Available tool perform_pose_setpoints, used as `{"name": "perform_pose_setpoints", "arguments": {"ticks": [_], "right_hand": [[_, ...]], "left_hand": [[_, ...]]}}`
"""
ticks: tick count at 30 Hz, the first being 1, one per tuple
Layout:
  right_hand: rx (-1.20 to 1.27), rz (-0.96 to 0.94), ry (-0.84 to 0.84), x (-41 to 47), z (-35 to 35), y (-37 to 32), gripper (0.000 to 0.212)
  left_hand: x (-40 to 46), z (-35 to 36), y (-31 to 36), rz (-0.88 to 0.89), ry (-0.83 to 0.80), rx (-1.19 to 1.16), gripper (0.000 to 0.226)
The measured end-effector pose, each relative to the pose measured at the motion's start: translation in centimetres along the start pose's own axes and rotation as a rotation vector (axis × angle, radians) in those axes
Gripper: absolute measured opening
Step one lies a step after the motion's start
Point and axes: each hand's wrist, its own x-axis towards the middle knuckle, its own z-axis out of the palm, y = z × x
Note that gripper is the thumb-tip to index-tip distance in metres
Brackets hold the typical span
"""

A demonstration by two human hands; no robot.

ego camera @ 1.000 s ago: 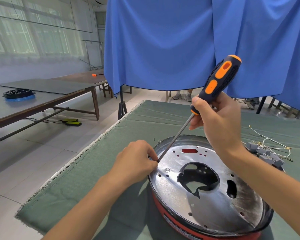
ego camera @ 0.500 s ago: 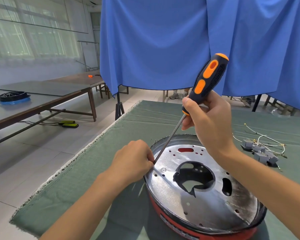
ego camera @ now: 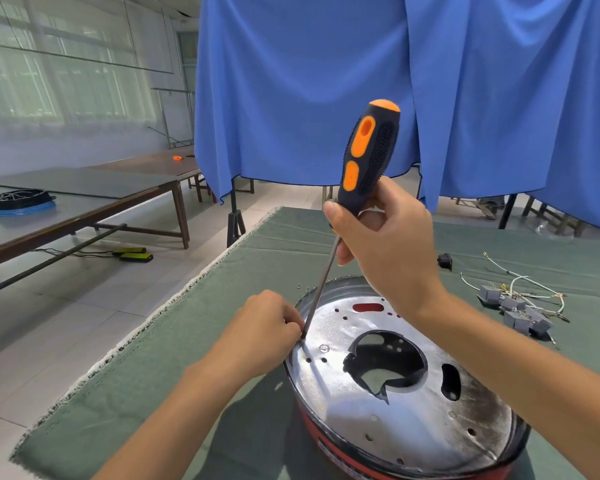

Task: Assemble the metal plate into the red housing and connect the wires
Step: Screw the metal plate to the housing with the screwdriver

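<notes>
A shiny round metal plate [ego camera: 413, 417] with a large centre cut-out lies inside the red housing [ego camera: 347, 460] on the green cloth. My right hand [ego camera: 385, 244] grips the black and orange screwdriver [ego camera: 368, 154], its shaft slanting down to the plate's left edge. My left hand [ego camera: 260, 336] is curled at that edge, fingertips pinched around the screwdriver tip; what they pinch is hidden. One screw [ego camera: 324, 348] sits in the plate close by. White wires with grey connectors [ego camera: 515, 306] lie to the right, apart from the housing.
The green cloth [ego camera: 174, 355] covers the table, whose left edge drops to a tiled floor. A small black part [ego camera: 444, 260] lies behind the wires. Blue curtains [ego camera: 326, 81] hang behind. Other long tables stand at the left, one with a black and blue ring [ego camera: 20, 200].
The screwdriver handle has swung from leaning right to more upright, with my right hand following. My left hand stays at the plate's left edge by the tip.
</notes>
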Motion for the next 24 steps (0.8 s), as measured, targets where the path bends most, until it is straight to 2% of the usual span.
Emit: {"name": "perform_pose_setpoints", "arguments": {"ticks": [5, 9, 18, 21, 24], "right_hand": [[0.024, 0.044, -0.021, 0.5, 0.5, -0.2, 0.016], [0.048, 0.077, -0.031, 0.9, 0.8, -0.4, 0.027], [-0.130, 0.093, -0.128, 1.7, 1.3, -0.8, 0.037], [-0.115, 0.105, -0.257, 1.8, 0.9, -1.1, 0.032], [-0.023, 0.168, -0.344, 2.3, 0.3, -1.2, 0.013]], "left_hand": [[-0.1, -0.4, 0.2, -0.011, 0.017, -0.066, 0.029], [-0.4, -0.4, 0.5, 0.022, 0.101, -0.084, 0.027], [-0.1, -0.4, 1.4, 0.209, 0.284, -0.357, 0.003], [0.0, -0.3, 1.4, 0.233, 0.287, -0.353, 0.009], [0.2, -0.4, 1.3, 0.239, 0.266, -0.274, 0.015]]}}
